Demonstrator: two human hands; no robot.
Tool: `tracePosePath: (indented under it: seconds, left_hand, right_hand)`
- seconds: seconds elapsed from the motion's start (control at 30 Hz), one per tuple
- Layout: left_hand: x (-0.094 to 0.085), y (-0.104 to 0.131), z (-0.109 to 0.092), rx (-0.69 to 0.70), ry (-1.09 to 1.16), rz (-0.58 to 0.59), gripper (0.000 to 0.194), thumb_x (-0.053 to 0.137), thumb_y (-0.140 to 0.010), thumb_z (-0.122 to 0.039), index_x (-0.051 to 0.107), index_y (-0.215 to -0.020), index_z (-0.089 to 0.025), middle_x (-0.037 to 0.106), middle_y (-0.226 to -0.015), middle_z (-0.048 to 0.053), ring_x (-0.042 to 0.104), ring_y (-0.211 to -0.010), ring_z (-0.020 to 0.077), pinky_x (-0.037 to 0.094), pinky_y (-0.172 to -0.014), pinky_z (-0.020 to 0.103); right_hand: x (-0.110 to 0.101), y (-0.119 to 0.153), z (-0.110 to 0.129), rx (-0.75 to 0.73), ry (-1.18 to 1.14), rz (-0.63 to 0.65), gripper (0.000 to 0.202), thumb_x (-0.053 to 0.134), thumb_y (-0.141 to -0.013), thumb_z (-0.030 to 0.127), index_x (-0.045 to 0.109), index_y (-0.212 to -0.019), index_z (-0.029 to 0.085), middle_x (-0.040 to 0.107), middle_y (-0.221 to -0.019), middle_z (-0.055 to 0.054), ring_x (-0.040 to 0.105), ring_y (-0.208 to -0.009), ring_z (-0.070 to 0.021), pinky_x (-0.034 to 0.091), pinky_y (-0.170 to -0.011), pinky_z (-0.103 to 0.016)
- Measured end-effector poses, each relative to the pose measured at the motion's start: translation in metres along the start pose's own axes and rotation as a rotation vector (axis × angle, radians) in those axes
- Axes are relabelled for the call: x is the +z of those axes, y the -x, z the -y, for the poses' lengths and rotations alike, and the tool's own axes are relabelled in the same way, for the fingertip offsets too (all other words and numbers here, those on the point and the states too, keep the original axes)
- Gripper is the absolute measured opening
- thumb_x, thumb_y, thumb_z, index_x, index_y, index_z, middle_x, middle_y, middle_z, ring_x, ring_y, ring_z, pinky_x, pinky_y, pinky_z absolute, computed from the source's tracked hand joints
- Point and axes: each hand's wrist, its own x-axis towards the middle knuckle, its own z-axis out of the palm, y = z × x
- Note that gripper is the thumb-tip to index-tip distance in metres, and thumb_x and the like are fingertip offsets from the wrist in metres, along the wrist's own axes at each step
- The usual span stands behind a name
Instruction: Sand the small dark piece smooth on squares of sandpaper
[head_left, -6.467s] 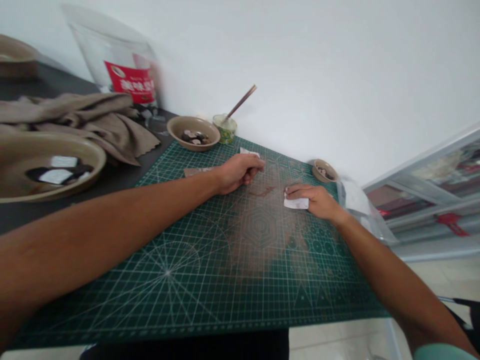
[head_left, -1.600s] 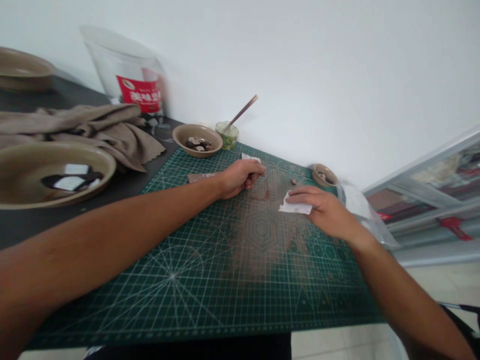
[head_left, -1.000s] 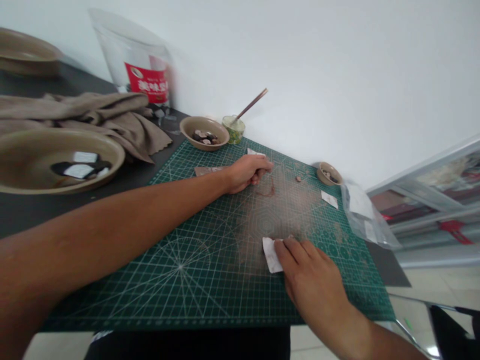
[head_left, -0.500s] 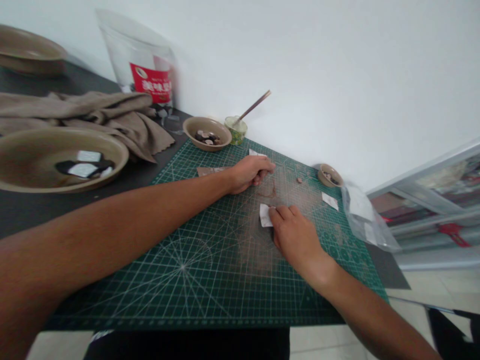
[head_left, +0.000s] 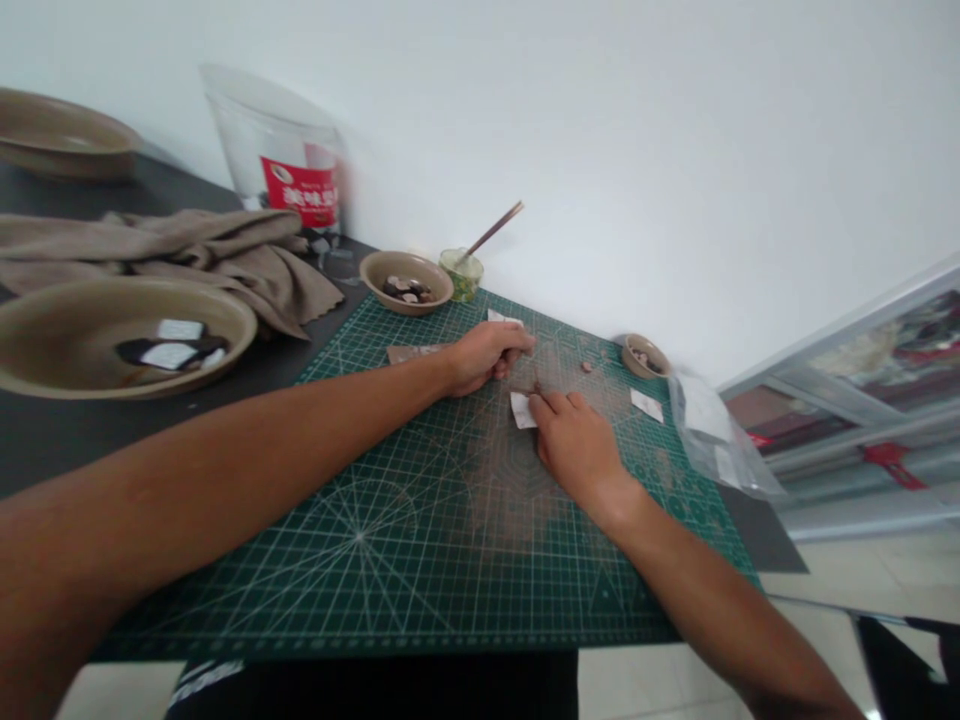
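My right hand (head_left: 576, 440) is closed on a small white piece of paper (head_left: 523, 411), which sticks out to the left of the fingers, low over the green cutting mat (head_left: 360, 590). Just beyond it, my left hand (head_left: 484, 358) is also closed, its fingers curled in; what they hold, if anything, is hidden. Behind the left hand lies a white slip (head_left: 504, 318). A flat brownish piece (head_left: 411, 353) lies partly behind the left forearm. Pale brown dust covers the middle of the mat, and a small brown bit (head_left: 586, 367) lies to the right.
At the back stand a bowl of dark pieces (head_left: 405, 262) and a green-patterned cup (head_left: 461, 280) holding a stick. A small bowl (head_left: 643, 345), a white packet (head_left: 646, 405) and a plastic bag (head_left: 724, 450) are at right. Leftward are a large bowl (head_left: 45, 330), cloth (head_left: 202, 240) and clear pouch (head_left: 251, 130).
My right hand, with the white paper, has moved forward across the mat, closer to my left hand. My left hand stays about where it was. The view has tilted slightly.
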Motion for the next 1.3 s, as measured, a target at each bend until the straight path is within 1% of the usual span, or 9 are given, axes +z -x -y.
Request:
tracePosePath:
  seconds: [0.23, 0.37, 0.53, 0.7, 0.83, 0.93, 1.07, 1.23, 1.3]
  left_hand:
    - [0.001, 0.001, -0.002, -0.014, 0.007, -0.004, 0.018, 0.066, -0.075, -0.021, 0.052, -0.064, -0.017, 0.038, -0.05, -0.006, 0.03, -0.041, 0.0061, 0.022, -0.041, 0.022]
    - [0.0, 0.0, 0.0, -0.003, 0.006, 0.006, 0.019, 0.066, -0.075, -0.021, 0.051, -0.064, -0.017, 0.039, -0.05, -0.005, 0.031, -0.042, 0.0064, 0.023, -0.041, 0.022]
    - [-0.001, -0.002, 0.0, -0.005, -0.006, 0.007, 0.018, 0.064, -0.075, -0.021, 0.05, -0.064, -0.018, 0.039, -0.051, -0.005, 0.032, -0.042, 0.0072, 0.024, -0.041, 0.022]
    - [-0.002, 0.0, 0.0, 0.027, -0.074, 0.007, 0.018, 0.063, -0.077, -0.025, 0.052, -0.065, -0.018, 0.04, -0.051, -0.005, 0.032, -0.042, 0.0074, 0.024, -0.042, 0.023]
    - [0.002, 0.008, -0.002, 0.109, -0.384, 0.121, 0.026, 0.061, -0.087, -0.037, 0.059, -0.071, -0.017, 0.047, -0.053, -0.004, 0.041, -0.047, 0.0086, 0.03, -0.047, 0.022]
    - [0.007, 0.013, -0.004, 0.155, -0.536, 0.206, 0.029, 0.059, -0.091, -0.042, 0.063, -0.079, -0.016, 0.056, -0.061, -0.002, 0.05, -0.055, 0.0094, 0.036, -0.054, 0.022]
    - [0.015, 0.015, -0.003, 0.122, -0.48, 0.297, 0.025, 0.059, -0.091, -0.04, 0.065, -0.088, -0.016, 0.059, -0.067, -0.001, 0.053, -0.06, 0.0103, 0.04, -0.058, 0.023]
    - [0.017, 0.014, -0.001, 0.083, -0.364, 0.253, 0.023, 0.065, -0.088, -0.036, 0.06, -0.081, -0.015, 0.057, -0.064, -0.004, 0.049, -0.057, 0.0081, 0.037, -0.057, 0.022]
    - [0.015, 0.013, -0.002, 0.071, -0.326, 0.241, 0.021, 0.066, -0.087, -0.034, 0.06, -0.081, -0.015, 0.056, -0.063, -0.004, 0.048, -0.056, 0.008, 0.036, -0.057, 0.023]
  right_hand:
    - [-0.006, 0.062, 0.007, -0.131, -0.126, -0.122, 0.058, 0.056, -0.086, 0.008, 0.05, -0.143, 0.019, 0.06, -0.139, -0.012, 0.057, -0.105, -0.0299, 0.054, -0.086, -0.045]
    - [-0.003, 0.081, 0.001, -0.151, -0.256, -0.183, 0.055, 0.05, -0.088, 0.006, 0.05, -0.141, 0.021, 0.06, -0.14, -0.012, 0.057, -0.113, -0.0302, 0.052, -0.093, -0.048]
    - [-0.004, 0.068, -0.02, -0.216, -0.498, -0.259, 0.046, 0.046, -0.087, 0.002, 0.055, -0.129, 0.019, 0.064, -0.131, -0.012, 0.057, -0.119, -0.0272, 0.051, -0.1, -0.047]
    - [0.001, 0.049, -0.039, -0.371, -0.587, -0.244, 0.048, 0.046, -0.084, 0.001, 0.059, -0.125, 0.023, 0.066, -0.126, -0.009, 0.06, -0.118, -0.0242, 0.05, -0.102, -0.048]
    - [0.014, 0.042, -0.052, -0.277, -0.619, -0.492, 0.043, 0.05, -0.086, 0.004, 0.061, -0.122, 0.025, 0.066, -0.126, -0.01, 0.062, -0.118, -0.0238, 0.052, -0.1, -0.046]
    - [0.026, 0.037, -0.059, -0.249, -0.629, -0.602, 0.039, 0.053, -0.087, 0.005, 0.064, -0.118, 0.026, 0.065, -0.128, -0.01, 0.063, -0.12, -0.0236, 0.053, -0.099, -0.045]
    - [0.036, 0.029, -0.062, -0.231, -0.599, -0.684, 0.038, 0.053, -0.087, 0.004, 0.066, -0.116, 0.026, 0.063, -0.133, -0.011, 0.061, -0.123, -0.024, 0.053, -0.101, -0.047]
    - [0.04, 0.014, -0.067, -0.307, -0.526, -0.724, 0.042, 0.051, -0.087, 0.001, 0.066, -0.12, 0.023, 0.062, -0.137, -0.013, 0.058, -0.131, -0.0239, 0.051, -0.105, -0.048]
    - [0.04, 0.008, -0.07, -0.292, -0.484, -0.733, 0.043, 0.049, -0.089, 0.002, 0.065, -0.122, 0.023, 0.061, -0.138, -0.012, 0.058, -0.131, -0.0229, 0.051, -0.107, -0.047]
